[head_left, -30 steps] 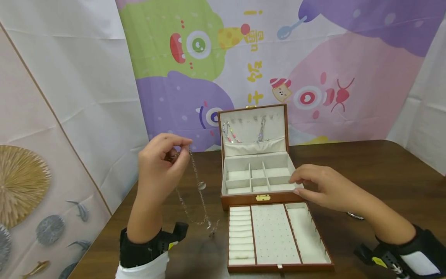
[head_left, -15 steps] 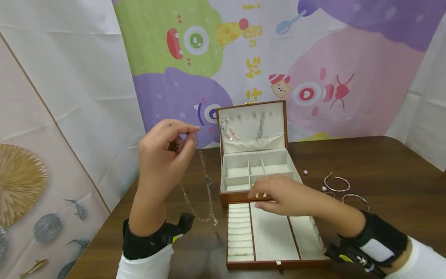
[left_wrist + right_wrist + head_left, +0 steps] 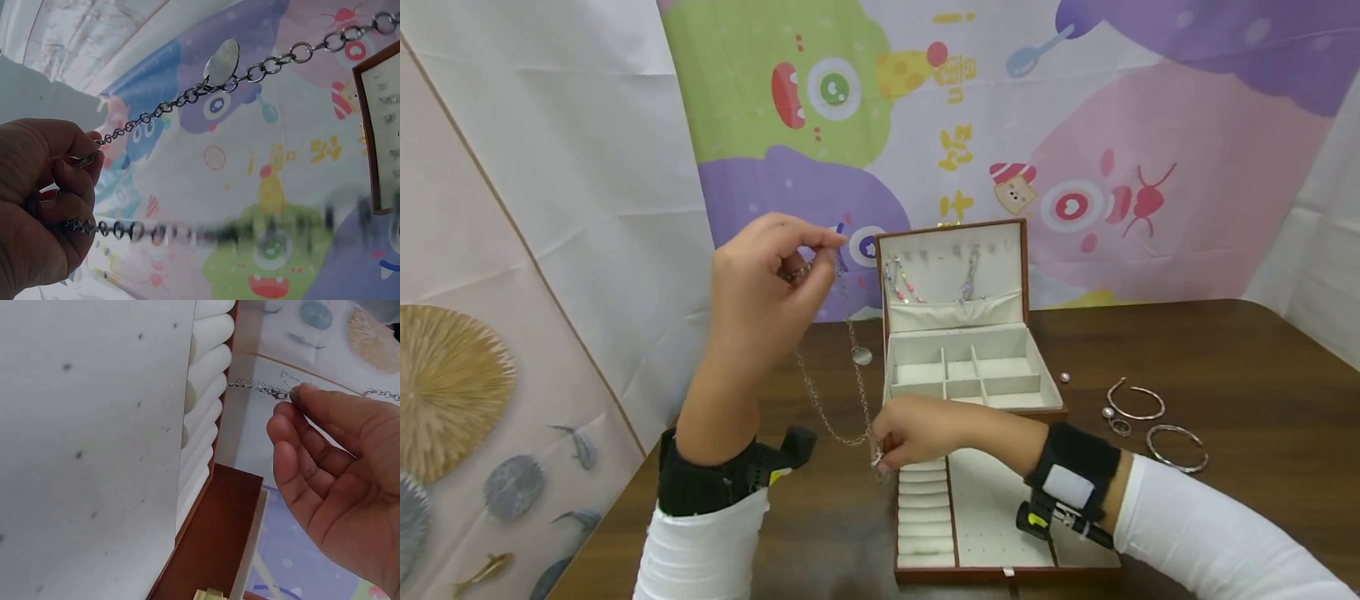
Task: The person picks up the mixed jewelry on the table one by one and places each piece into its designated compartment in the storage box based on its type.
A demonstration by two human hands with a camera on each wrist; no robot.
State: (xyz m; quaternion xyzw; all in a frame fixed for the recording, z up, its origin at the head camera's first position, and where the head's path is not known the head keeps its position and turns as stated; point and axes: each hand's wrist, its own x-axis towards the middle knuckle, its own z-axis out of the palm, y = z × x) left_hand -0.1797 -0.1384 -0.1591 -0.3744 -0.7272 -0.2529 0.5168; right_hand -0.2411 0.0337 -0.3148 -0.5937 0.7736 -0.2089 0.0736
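Observation:
My left hand (image 3: 775,292) is raised left of the jewelry box (image 3: 970,350) and grips a silver chain necklace (image 3: 817,402) that hangs down in a loop. A round flat pendant (image 3: 222,62) dangles from one strand in the left wrist view. At the low end of the loop, my right hand (image 3: 913,429) pinches the chain between thumb and forefinger. A clasp (image 3: 278,394) shows right at those fingertips in the right wrist view, with loose chain trailing past it. The right hand is over the upper left of the lift-out tray (image 3: 1000,508), partly hiding its ring rolls.
The box's lid stands open with a beaded bracelet (image 3: 904,283) and another chain (image 3: 970,275) on its hooks. Right of the box lie two bangles (image 3: 1177,450), a small ring (image 3: 1120,427) and pearl-like beads (image 3: 1065,377) on the dark wooden table (image 3: 1240,358).
My right hand has moved left from the box's right side, across the tray, and now pinches the necklace's lower end. My left hand has risen with the necklace and shifted slightly right.

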